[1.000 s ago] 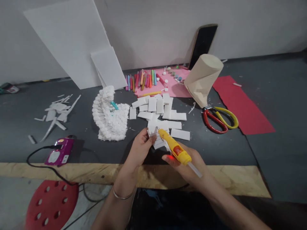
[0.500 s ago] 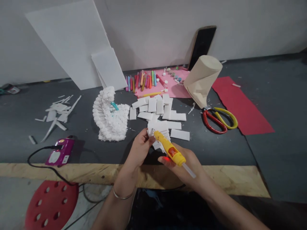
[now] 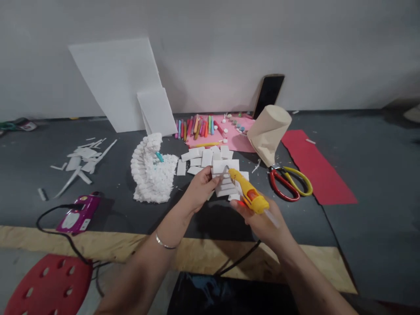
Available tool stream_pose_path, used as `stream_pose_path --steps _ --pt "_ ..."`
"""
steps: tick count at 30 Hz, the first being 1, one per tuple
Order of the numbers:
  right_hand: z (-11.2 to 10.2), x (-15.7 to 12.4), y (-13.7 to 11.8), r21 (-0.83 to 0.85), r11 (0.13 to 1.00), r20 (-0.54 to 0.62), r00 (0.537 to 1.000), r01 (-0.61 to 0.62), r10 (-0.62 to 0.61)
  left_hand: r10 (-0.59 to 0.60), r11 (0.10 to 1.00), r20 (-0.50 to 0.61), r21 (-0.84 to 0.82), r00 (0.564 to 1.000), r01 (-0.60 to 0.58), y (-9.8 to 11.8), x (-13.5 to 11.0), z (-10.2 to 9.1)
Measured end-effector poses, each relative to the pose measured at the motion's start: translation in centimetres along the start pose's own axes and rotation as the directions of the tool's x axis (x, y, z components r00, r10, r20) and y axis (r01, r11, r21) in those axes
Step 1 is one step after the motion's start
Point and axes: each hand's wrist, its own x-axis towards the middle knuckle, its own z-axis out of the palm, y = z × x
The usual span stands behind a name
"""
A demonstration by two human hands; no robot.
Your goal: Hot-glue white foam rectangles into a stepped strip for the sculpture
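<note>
My left hand (image 3: 201, 189) pinches the left edge of a small stepped stack of white foam strips (image 3: 226, 187), held a little above the table. In my right hand (image 3: 262, 218) is a yellow hot glue gun (image 3: 247, 190), its nozzle at the stack's upper part. A clear glue stick (image 3: 271, 218) sticks out of its back end. Loose white foam strips (image 3: 196, 161) lie just behind the stack. Left of my hands stands a white curved piece with a rough, layered surface (image 3: 152, 175), with a small teal stick (image 3: 159, 156) on it.
Red-and-yellow-handled scissors (image 3: 285, 183) lie right, by a beige paper-covered cone shape (image 3: 267, 131) and red paper (image 3: 320, 170). Crayons (image 3: 197, 127) rest on pink paper (image 3: 236, 140). Behind leans a phone (image 3: 269, 94); white boards (image 3: 114, 78) lean left. A purple power adapter (image 3: 78, 214) sits front left.
The view has tilted up. Both hands, with the foam stack and glue gun, have moved slightly right, and the stack's stepped strips now face me more fully.
</note>
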Motion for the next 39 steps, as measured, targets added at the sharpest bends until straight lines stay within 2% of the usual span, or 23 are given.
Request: stream_pose_path --steps 4,7,12,19,25,31,36,39 --pt "0.1 1.7 0.3 -0.052 0.998 -0.018 0.999 0.026 -0.027 -0.019 1.0 0.002 -0.021 1.0 0.019 -0.6 2.5 0.5" --pt "0.8 2.2 0.8 -0.055 0.997 -0.036 0.998 0.051 -0.053 -0.004 1.0 -0.015 -0.003 1.0 0.004 -1.3 3.3 0.3" --pt "1.5 2.1 1.0 -0.044 0.994 -0.038 0.994 0.104 -0.106 0.047 0.997 -0.01 0.054 0.999 -0.047 -1.9 3.3 -0.1" --pt "2.0 2.2 0.7 -0.046 0.994 -0.021 0.995 0.098 -0.099 0.096 0.981 0.012 0.167 0.995 -0.097 -2.3 3.3 -0.6" --pt "1.9 2.1 1.6 0.016 0.998 -0.076 0.995 0.063 -0.062 0.056 0.991 -0.002 0.123 0.998 -0.055 -2.3 3.2 -0.5" --pt "1.1 1.8 2.1 0.037 0.999 -0.086 0.996 0.002 0.001 0.092 0.995 0.011 0.047 0.996 -0.092 -2.8 3.2 -0.7" --pt "2.0 1.9 1.7 0.021 0.998 -0.084 0.995 0.055 -0.053 0.089 0.99 0.014 0.109 0.996 -0.09 -2.7 3.3 -0.7" --pt "2.6 2.0 1.2 -0.016 0.995 -0.037 0.994 0.101 -0.102 0.122 0.982 0.029 0.139 0.992 -0.125 -2.7 3.3 -0.7"
